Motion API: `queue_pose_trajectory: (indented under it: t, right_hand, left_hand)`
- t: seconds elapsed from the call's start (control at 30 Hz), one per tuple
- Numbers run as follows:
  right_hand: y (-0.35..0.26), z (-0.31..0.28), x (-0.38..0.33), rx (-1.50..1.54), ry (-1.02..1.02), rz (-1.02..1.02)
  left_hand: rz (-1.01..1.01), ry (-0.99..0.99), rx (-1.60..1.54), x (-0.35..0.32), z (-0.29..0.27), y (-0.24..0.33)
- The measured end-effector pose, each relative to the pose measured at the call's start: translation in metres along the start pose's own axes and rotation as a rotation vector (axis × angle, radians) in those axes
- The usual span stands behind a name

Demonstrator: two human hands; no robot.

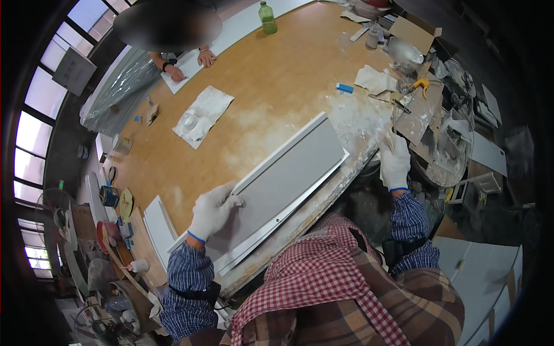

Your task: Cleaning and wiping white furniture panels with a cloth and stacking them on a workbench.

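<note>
A long grey panel with a raised white rim [288,173] lies slantwise along the near edge of the table, its far end pointing up to the right. My left hand [212,212], in a white knit glove with a blue cuff, is closed over the panel's far long rim near its lower left end, thumb on the grey face. Away from the panel, my right hand [395,161], gloved the same way, is at the table's right edge beside a heap of scraps. Its fingers point away from me and are pressed together; whether anything thin is between them I cannot make out.
The brown table [288,75] bears white dust, a white cloth [202,115], a blue block [344,88] and a green bottle [268,18]. A yellow-handled tool [422,86] lies among cardboard and plastic at right. Across the table, a person's hands [190,64] rest on a white strip.
</note>
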State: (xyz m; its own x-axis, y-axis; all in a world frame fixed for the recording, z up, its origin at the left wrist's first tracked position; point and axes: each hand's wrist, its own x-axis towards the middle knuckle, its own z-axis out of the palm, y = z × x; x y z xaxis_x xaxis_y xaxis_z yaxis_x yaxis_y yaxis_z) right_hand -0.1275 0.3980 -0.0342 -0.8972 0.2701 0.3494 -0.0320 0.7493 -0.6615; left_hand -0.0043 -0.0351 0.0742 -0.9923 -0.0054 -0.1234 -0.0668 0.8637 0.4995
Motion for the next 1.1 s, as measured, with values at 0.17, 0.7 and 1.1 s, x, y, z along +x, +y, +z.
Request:
queue_pose_trajectory:
  t: [0.17, 0.7, 1.1]
  right_hand:
    - [-0.086, 0.019, -0.029, 0.236, -0.211, -0.299]
    - [-0.090, 0.151, -0.013, -0.210, -0.318, -0.910]
    - [-0.186, 0.124, -0.093, -0.081, -0.985, -0.823]
  left_hand:
    - [-0.215, -0.028, -0.169, 0.027, 0.046, -0.046]
    - [-0.052, 0.409, 0.178, -0.007, 0.107, -0.026]
    - [0.029, 0.508, 0.257, -0.016, 0.124, -0.041]
